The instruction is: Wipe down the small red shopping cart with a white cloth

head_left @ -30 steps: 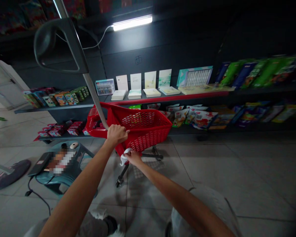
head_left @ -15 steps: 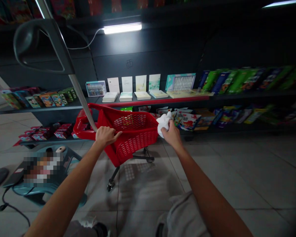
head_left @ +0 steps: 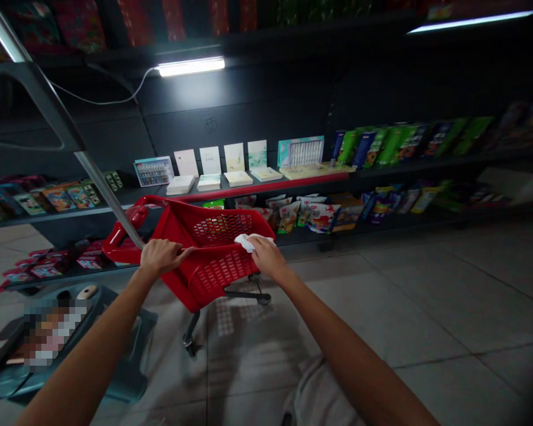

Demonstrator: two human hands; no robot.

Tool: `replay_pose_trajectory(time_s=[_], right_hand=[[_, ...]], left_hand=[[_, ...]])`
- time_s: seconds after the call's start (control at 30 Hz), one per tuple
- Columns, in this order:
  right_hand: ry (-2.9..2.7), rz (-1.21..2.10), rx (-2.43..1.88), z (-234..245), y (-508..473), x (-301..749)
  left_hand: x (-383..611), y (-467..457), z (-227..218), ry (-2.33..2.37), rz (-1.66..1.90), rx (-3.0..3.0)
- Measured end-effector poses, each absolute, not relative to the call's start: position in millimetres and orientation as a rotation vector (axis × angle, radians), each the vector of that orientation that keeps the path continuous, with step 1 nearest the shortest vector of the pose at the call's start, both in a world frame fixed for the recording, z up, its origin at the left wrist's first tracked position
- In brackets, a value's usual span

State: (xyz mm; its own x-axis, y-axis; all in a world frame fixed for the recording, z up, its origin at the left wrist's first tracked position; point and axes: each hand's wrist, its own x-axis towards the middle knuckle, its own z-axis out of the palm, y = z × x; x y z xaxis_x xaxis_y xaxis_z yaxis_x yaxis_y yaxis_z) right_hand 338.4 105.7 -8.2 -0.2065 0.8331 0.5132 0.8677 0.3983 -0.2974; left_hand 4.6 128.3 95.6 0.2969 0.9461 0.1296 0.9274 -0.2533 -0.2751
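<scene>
"So, position of the shopping cart [head_left: 217, 277]?"

"Standing on the tiled floor [head_left: 382, 307], just in front of the dark shelving unit [head_left: 266, 89]. Red perforated basket, handle end to the left."

"State of the left hand [head_left: 160, 255]?"

"Gripping. Fingers curled over the near rim, close to the handle end; thumb stretched out along the rim."

"And the right hand [head_left: 269, 255]?"

"Fingers closed on a crumpled white cloth [head_left: 245, 242]. Cloth lies at the near rim, towards the front end of the basket."

"Surroundings?"

"Metal pole [head_left: 111, 201] slants down behind the left hand, a dark plastic loop [head_left: 55, 106] fixed to it. Teal stool [head_left: 128, 376] at lower left, bearing pixelated items, content unreadable. Beyond the cart, pale booklets [head_left: 210, 160] stand upright on a red-edged shelf; lit tube lamp [head_left: 192, 66] above them."
</scene>
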Motion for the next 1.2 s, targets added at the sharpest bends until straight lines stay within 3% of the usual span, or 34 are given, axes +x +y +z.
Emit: replay_pose_trajectory(time_s=[0.27,0.6,0.9,1.2], right_hand=[[-2.048,-0.037,-1.753,0.4,94.1,356.9],[-2.089,0.083,-1.752,9.4,76.2,338.0],[-2.071,0.322,-1.6,9.3,76.3,335.6],[-1.816,0.092,-1.686,-13.8,116.4,387.2]], left_hand=[[-17.4,140.3,91.8,-1.631,-0.071,-2.206],[12.6,128.0,60.5,-1.632,-0.439,-2.104],[97.5,121.6,31.3,-1.623,-0.061,-2.599],[103.0,140.6,31.2,-1.663,0.261,-2.562]])
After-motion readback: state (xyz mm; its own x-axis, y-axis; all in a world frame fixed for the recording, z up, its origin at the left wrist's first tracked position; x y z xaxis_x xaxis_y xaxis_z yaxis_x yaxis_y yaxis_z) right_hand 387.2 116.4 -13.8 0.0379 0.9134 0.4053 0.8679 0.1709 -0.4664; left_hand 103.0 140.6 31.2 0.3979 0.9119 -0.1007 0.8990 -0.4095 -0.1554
